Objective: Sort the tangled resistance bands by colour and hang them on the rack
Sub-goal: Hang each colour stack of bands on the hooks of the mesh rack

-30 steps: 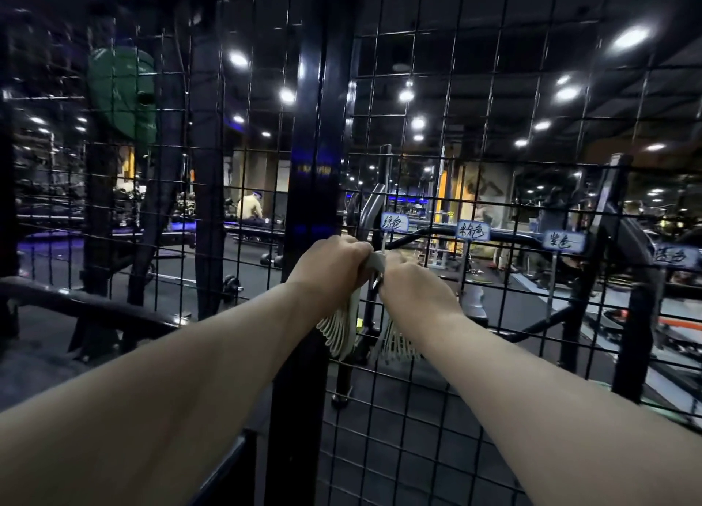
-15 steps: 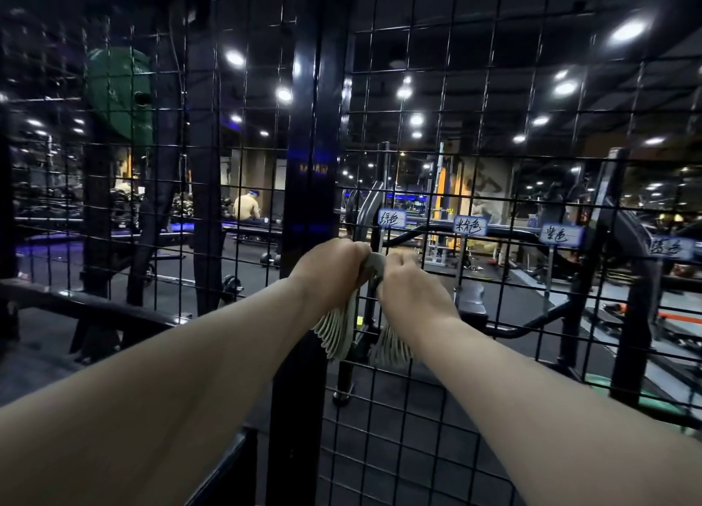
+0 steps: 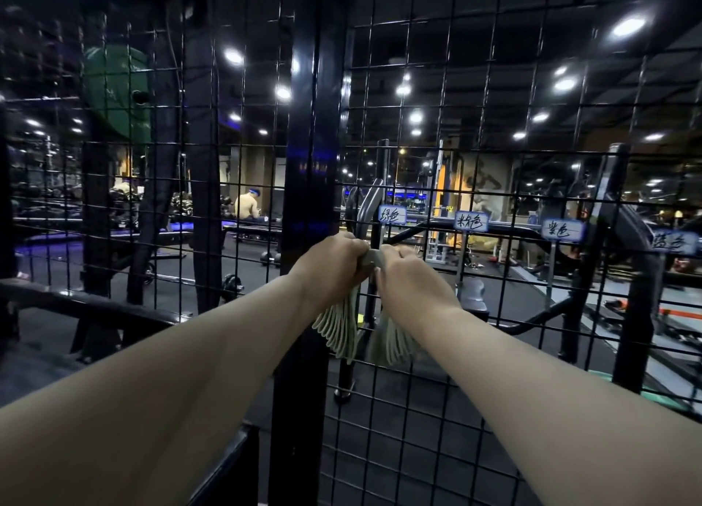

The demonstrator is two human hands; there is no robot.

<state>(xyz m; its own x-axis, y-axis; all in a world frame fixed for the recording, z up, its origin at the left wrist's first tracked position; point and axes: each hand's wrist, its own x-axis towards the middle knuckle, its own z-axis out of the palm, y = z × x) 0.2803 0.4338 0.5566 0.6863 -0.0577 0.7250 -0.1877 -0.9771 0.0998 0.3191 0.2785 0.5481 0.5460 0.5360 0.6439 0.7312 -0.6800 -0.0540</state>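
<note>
Left hand (image 3: 330,266): fingers curled tight round the top of the pale green bands (image 3: 340,327). The strands fan down to 6 o'clock, beside the rack upright (image 3: 309,144). Right hand (image 3: 410,277) grips the same bunch. Green label (image 3: 392,215) is at 1 o'clock, so the slot looks right. Hook is hidden behind the knuckles. Best to seat every strand before letting go, one hand at a time.

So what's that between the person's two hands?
The head view shows a bunch of pale green resistance bands bridging the gap: left hand and right hand both grip its top, and the loops hang below them.
</note>
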